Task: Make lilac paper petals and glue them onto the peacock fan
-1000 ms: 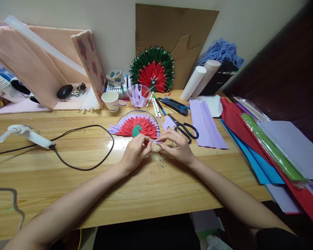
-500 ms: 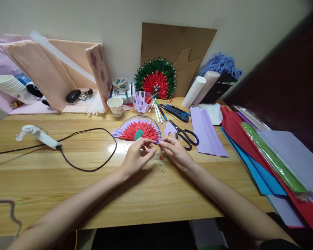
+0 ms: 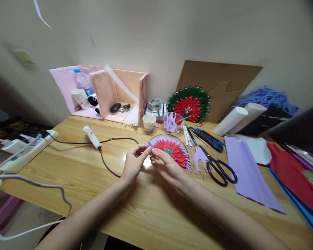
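My left hand and my right hand meet at the middle of the wooden desk, fingertips pinched together on a small lilac paper piece. Just behind them lies a half-round paper fan of red petals with a lilac rim and a green centre. The fingertips are close to the fan's left edge; whether they touch it is unclear.
Black scissors and lilac paper sheets lie to the right, with red and blue sheets beyond. A glue gun with a black cord lies to the left, a power strip further left. Paper cup, pens, finished green-red fan at back.
The view has swung left and pulled back, showing the power strip and the desk's left end. Both hands stay pinched together beside the fan, now at its left edge instead of its front.
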A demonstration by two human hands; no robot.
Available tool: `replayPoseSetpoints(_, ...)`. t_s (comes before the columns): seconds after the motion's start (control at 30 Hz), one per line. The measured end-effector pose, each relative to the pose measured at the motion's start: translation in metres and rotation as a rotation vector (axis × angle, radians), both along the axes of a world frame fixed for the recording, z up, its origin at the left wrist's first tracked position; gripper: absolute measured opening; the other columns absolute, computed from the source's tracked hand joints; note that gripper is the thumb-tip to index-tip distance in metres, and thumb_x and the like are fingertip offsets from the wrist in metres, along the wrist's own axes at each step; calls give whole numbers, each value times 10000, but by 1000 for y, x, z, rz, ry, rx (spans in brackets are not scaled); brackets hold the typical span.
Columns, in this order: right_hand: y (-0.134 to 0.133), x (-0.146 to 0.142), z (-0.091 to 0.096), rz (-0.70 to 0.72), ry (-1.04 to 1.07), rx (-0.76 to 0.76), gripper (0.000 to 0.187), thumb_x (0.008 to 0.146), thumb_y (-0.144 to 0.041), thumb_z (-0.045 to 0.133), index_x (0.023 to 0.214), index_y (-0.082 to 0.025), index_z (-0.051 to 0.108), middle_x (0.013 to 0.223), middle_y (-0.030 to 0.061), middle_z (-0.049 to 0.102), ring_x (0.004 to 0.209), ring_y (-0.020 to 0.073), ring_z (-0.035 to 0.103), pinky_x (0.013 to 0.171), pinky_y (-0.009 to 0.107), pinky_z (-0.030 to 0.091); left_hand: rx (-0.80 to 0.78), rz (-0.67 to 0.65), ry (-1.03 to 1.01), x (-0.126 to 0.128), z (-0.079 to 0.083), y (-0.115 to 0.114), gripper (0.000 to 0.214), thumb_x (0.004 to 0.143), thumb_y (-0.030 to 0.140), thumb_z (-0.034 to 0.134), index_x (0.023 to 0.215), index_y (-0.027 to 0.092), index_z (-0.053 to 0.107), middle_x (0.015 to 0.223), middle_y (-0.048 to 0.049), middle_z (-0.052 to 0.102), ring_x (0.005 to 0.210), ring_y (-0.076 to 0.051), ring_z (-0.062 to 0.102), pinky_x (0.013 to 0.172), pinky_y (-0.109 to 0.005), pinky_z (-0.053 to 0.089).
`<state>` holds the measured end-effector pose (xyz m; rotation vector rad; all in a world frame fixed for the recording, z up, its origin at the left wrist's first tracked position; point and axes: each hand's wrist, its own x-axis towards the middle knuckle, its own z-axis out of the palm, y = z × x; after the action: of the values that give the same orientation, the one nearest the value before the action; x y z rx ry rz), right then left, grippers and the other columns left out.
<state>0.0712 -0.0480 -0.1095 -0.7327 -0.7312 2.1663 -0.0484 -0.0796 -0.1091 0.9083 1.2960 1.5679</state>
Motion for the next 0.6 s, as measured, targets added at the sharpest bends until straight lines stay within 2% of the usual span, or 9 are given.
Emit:
replayPoseSetpoints(0.13, -1, -34, 3, 171, -107, 120, 226, 626, -299, 746, 761, -147, 649, 708, -12, 597, 622, 60, 527, 633, 195, 419, 14, 141, -17, -40, -1, -13, 217, 671, 321, 689, 754, 130, 631, 721, -15, 656, 715, -117, 612, 740, -235, 481)
replayPoseSetpoints(0.3, 6, -81, -3, 251, -323, 328, 304, 612, -371, 722, 758, -133, 601, 729, 14, 596, 608, 90, 537, 628, 245, 450, 19, 301, -36, -91, -7, -40, 269, 663, 348, 690, 751, 113, 592, 756, -52, 673, 745, -152, 644, 738, -283, 511)
replayPoseSetpoints(0.43, 16, -126, -16, 226, -514, 639, 273, 690, -375, 621, 832, -148, 568, 752, 23, 595, 621, 123, 572, 605, 264, 461, 9, 494, -1, -134, -18, -62, 312, 635, 389, 690, 725, 117, 564, 785, -80, 682, 781, -175, 655, 716, -287, 516)
replayPoseSetpoints(0.53, 24, -166, -29, 190, -670, 919, 264, 746, -375, 527, 898, -160, 543, 866, 59, 621, 687, 151, 601, 626, 286, 472, -40, 616, 41, -162, -27, -75, 339, 580, 399, 707, 697, 123, 550, 685, -49, 662, 665, -152, 649, 674, -277, 517)
replayPoseSetpoints(0.6, 29, -194, -36, 177, -727, 1009, 289, 731, -375, 537, 916, -153, 540, 946, 90, 620, 764, 173, 605, 681, 304, 469, -76, 658, 47, -176, -33, -81, 344, 552, 388, 717, 692, 127, 542, 623, -30, 643, 585, -139, 633, 618, -266, 513)
